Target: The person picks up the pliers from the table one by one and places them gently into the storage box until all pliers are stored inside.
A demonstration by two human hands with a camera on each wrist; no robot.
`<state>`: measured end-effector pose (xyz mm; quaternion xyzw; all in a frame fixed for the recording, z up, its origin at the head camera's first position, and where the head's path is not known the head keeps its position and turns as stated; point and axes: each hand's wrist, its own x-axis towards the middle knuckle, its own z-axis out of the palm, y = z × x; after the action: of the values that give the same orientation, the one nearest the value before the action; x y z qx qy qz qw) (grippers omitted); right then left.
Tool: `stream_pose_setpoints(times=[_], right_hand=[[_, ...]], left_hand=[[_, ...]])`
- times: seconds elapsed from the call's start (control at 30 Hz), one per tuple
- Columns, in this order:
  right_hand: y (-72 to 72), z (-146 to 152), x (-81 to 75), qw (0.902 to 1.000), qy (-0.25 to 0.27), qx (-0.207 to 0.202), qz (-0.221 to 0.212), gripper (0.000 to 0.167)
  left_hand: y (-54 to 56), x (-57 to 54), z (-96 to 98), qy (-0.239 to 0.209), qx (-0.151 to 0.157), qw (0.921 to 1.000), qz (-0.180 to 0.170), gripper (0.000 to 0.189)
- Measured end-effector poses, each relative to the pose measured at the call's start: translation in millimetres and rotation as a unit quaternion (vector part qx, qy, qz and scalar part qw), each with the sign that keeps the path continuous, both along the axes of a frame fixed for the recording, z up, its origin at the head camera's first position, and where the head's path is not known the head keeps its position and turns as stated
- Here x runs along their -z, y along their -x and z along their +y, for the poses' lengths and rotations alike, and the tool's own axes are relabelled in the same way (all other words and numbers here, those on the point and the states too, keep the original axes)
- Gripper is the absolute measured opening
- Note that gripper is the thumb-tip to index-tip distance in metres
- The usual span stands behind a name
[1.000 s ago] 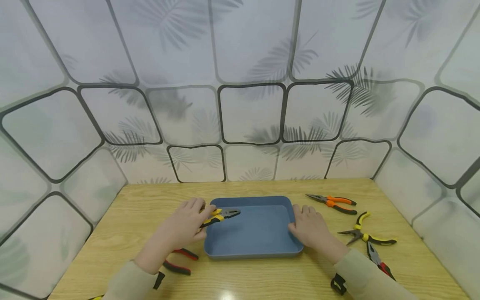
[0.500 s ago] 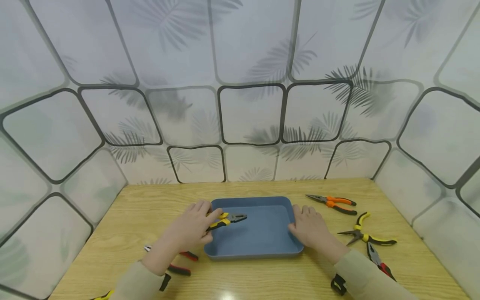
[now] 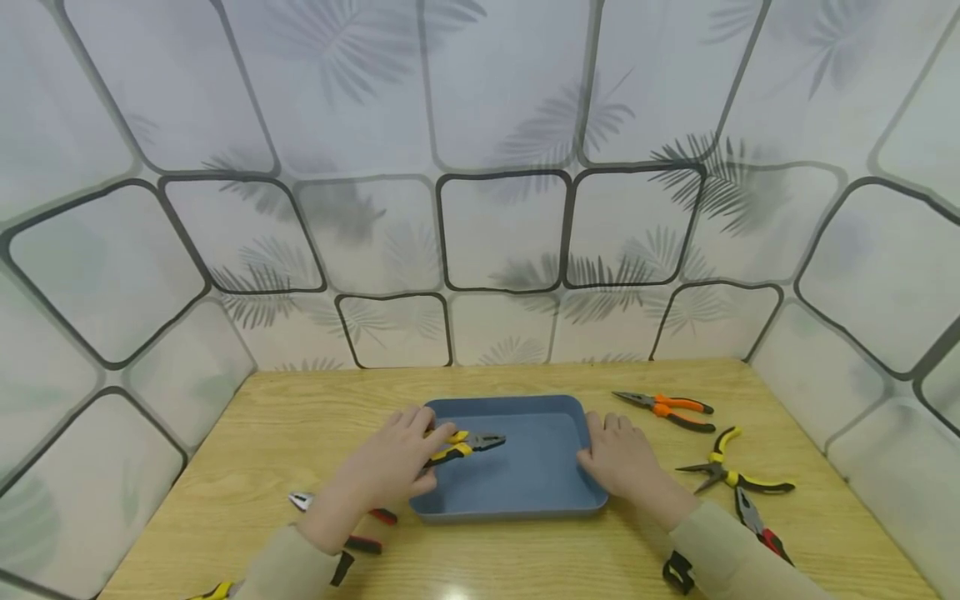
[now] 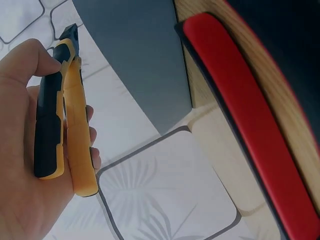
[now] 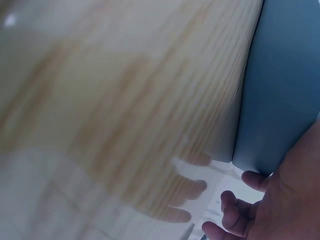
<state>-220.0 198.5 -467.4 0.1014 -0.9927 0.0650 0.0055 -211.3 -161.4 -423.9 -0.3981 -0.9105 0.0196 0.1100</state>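
Head view, yellow-black pliers (image 3: 474,442): up in the left hand (image 3: 397,457), right over the left half of the blue tray (image 3: 532,475), seemingly clear of its floor; exact height, cannot tell.
Long axis: running crosswise, nose out to the right and slightly toward the far side, aimed past mid-tray.
Nearer hand: left, no contest, wrapped round the handles; well apart from the right hand (image 3: 621,454).
Grip, left wrist view: pinched by thumb on one side and fingers on the other, handles fairly close together.
Right hand: down at the tray's right rim, holding it, no tool there.
Right of tray: orange-handled pliers (image 3: 660,407) farthest back, then splayed yellow-handled pliers (image 3: 716,472), then red-handled pliers (image 3: 752,517).
Left of tray: another red-handled pair (image 3: 363,545), partly hidden.
Under everything: wood-grain desk (image 3: 525,558).
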Motion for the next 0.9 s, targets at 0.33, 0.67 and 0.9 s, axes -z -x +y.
stream_pose_setpoints(times=[0.33,0.67,0.9], right_hand=[[-0.4,0,-0.3,1.0,0.002,0.0,0.003,0.044],[-1.8,0,-1.8,1.0,0.004,-0.001,0.002,0.047],[-0.7,0,0.0,1.0,0.0,0.0,0.004,0.049]], left_hand=[[-1.0,4.7,10.1,0.011,0.011,0.9998,0.008,0.052],[-1.6,10.7,19.2,0.004,0.016,0.9998,0.005,0.052],[-0.9,16.6,25.3,0.011,0.023,0.9997,-0.002,0.05]])
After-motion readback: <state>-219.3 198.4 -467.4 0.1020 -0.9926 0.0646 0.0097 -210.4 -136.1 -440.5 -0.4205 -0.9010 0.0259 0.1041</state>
